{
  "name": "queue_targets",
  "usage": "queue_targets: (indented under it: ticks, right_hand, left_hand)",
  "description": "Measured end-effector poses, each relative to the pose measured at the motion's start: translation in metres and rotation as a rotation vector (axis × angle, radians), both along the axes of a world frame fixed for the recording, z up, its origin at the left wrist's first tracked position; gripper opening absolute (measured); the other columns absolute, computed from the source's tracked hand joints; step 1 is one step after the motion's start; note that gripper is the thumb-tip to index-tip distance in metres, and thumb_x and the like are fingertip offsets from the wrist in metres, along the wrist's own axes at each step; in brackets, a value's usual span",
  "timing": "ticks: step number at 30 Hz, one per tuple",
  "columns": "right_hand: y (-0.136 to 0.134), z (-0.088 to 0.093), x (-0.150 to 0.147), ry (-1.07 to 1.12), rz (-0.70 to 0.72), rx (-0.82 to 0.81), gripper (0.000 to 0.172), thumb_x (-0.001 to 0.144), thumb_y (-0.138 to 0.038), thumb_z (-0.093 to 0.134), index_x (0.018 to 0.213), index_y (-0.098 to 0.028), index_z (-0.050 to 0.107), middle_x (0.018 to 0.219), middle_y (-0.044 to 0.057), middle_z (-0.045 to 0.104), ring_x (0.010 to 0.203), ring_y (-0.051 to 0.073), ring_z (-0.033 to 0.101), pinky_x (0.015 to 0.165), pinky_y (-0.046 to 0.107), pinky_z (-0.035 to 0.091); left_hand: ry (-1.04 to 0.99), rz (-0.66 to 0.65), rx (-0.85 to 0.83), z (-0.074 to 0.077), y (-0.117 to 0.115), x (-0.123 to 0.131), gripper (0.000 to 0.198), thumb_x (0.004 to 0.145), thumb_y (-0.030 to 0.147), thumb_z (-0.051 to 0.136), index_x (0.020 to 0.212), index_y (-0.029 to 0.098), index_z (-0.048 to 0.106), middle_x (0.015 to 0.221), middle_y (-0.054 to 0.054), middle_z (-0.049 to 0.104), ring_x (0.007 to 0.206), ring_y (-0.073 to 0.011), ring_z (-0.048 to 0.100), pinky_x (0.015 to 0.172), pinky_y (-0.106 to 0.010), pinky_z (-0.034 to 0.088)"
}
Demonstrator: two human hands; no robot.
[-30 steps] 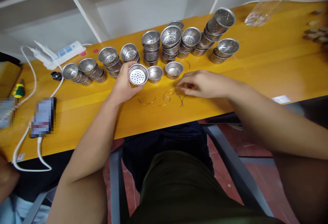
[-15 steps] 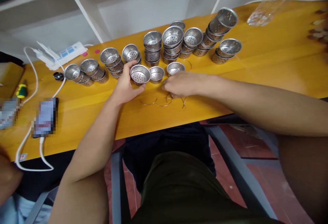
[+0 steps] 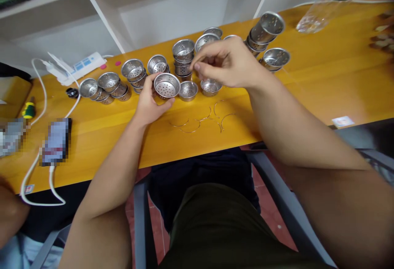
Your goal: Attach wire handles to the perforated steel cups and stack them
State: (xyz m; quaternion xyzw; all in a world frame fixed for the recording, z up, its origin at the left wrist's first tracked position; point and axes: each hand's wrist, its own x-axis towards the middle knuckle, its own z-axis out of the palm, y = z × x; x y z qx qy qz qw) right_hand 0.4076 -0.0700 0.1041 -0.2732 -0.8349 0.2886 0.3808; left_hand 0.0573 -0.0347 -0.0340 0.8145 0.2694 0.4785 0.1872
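Observation:
My left hand (image 3: 152,103) is closed round the side of a small perforated metal cup (image 3: 167,86), which is tilted with its open top toward me. My right hand (image 3: 226,62) is raised above the table to the right of that cup, thumb and forefinger pinched. A thin wire seems to be in the pinch; only a faint line shows below the fingertips. Two more perforated cups stand between and below the hands, a nearer one (image 3: 188,91) and another (image 3: 211,87). Several thin curved wires (image 3: 191,131) lie loose on the table in front.
Stacks of perforated cups (image 3: 183,51) line the back of the yellow table (image 3: 314,80). At left are a power strip (image 3: 81,67), a phone (image 3: 55,142) on a white cable and a screwdriver (image 3: 29,109). A clear plastic bottle (image 3: 314,17) lies back right. Another person's arm (image 3: 12,213) shows at lower left.
My right hand has lifted from the wires at the table surface and moved up, now in front of the back stacks. My left hand still holds the cup in nearly the same place.

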Motion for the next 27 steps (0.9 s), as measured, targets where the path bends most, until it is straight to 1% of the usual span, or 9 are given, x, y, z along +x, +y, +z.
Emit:
queue_targets:
  ticks: [3, 7, 10, 13, 17, 18, 20, 23, 27]
  right_hand:
    - [0.004, -0.01, -0.013, 0.205, -0.091, -0.063, 0.045, 0.117, -0.073, 0.088, 0.117, -0.028, 0.084, 0.111, 0.01, 0.091, 0.098, 0.028, 0.083, 0.09, 0.047, 0.069]
    - [0.013, -0.032, -0.024, 0.211, -0.277, -0.202, 0.059, 0.12, -0.09, 0.074, 0.115, -0.031, 0.077, 0.107, 0.013, 0.088, 0.097, 0.031, 0.08, 0.086, 0.052, 0.068]
    - [0.017, -0.043, -0.029, 0.219, -0.232, -0.267, 0.066, 0.112, -0.097, 0.079, 0.118, -0.031, 0.075, 0.113, 0.013, 0.089, 0.094, 0.028, 0.079, 0.086, 0.052, 0.067]
    - [0.018, -0.048, -0.035, 0.328, -0.168, -0.261, 0.073, 0.101, -0.101, 0.09, 0.118, -0.032, 0.073, 0.124, 0.012, 0.091, 0.093, 0.026, 0.076, 0.091, 0.052, 0.07]
    - [0.019, -0.054, -0.04, 0.373, -0.22, -0.271, 0.075, 0.106, -0.107, 0.078, 0.107, -0.034, 0.062, 0.12, 0.009, 0.09, 0.09, 0.023, 0.07, 0.088, 0.049, 0.07]
    - [0.02, -0.057, -0.04, 0.35, -0.232, -0.266, 0.075, 0.108, -0.107, 0.075, 0.109, -0.033, 0.064, 0.121, 0.009, 0.091, 0.088, 0.022, 0.069, 0.087, 0.048, 0.069]
    - [0.024, -0.064, -0.04, 0.303, -0.227, -0.243, 0.078, 0.11, -0.106, 0.072, 0.123, -0.03, 0.075, 0.125, 0.011, 0.091, 0.086, 0.02, 0.071, 0.086, 0.046, 0.068]
    - [0.03, -0.074, -0.039, 0.272, -0.241, -0.226, 0.083, 0.109, -0.102, 0.078, 0.144, -0.028, 0.084, 0.127, 0.012, 0.092, 0.088, 0.024, 0.077, 0.086, 0.048, 0.072]
    - [0.03, -0.075, -0.037, 0.225, -0.324, -0.221, 0.07, 0.113, -0.092, 0.086, 0.15, -0.033, 0.087, 0.118, 0.011, 0.092, 0.094, 0.031, 0.083, 0.081, 0.052, 0.073]
  left_hand:
    - [-0.009, 0.023, -0.035, 0.002, -0.004, 0.001, 0.107, 0.099, 0.102, 0.095, 0.175, 0.037, 0.056, 0.165, -0.013, 0.075, 0.147, -0.0383, 0.086, 0.13, -0.062, 0.076]
    - [0.015, 0.091, -0.11, 0.007, -0.009, 0.001, 0.115, 0.084, 0.11, 0.101, 0.164, 0.035, 0.066, 0.159, -0.014, 0.078, 0.147, -0.0422, 0.086, 0.133, -0.069, 0.074]
    - [0.017, 0.107, -0.161, 0.01, -0.012, 0.004, 0.119, 0.078, 0.114, 0.102, 0.16, 0.035, 0.066, 0.152, -0.012, 0.08, 0.146, -0.042, 0.087, 0.132, -0.069, 0.074]
    - [0.026, 0.1, -0.174, 0.012, -0.013, 0.009, 0.121, 0.08, 0.116, 0.097, 0.164, 0.036, 0.062, 0.15, -0.012, 0.082, 0.147, -0.0423, 0.087, 0.133, -0.069, 0.074]
    - [0.045, 0.114, -0.166, 0.012, -0.012, 0.01, 0.125, 0.077, 0.114, 0.101, 0.166, 0.036, 0.059, 0.156, -0.013, 0.082, 0.15, -0.0446, 0.087, 0.136, -0.072, 0.074]
    - [0.052, 0.112, -0.16, 0.011, -0.011, 0.009, 0.125, 0.077, 0.112, 0.103, 0.167, 0.036, 0.059, 0.157, -0.013, 0.081, 0.152, -0.0453, 0.086, 0.137, -0.073, 0.073]
    - [0.071, 0.106, -0.139, 0.008, -0.009, 0.004, 0.126, 0.08, 0.108, 0.105, 0.172, 0.038, 0.056, 0.162, -0.013, 0.079, 0.158, -0.0469, 0.083, 0.141, -0.074, 0.07]
    - [0.084, 0.085, -0.095, 0.004, -0.004, -0.002, 0.127, 0.088, 0.103, 0.105, 0.182, 0.042, 0.047, 0.171, -0.015, 0.073, 0.169, -0.0491, 0.076, 0.146, -0.076, 0.066]
    - [0.084, 0.061, -0.065, 0.001, 0.001, -0.003, 0.119, 0.098, 0.101, 0.097, 0.189, 0.048, 0.041, 0.177, -0.014, 0.069, 0.176, -0.0505, 0.072, 0.148, -0.077, 0.064]
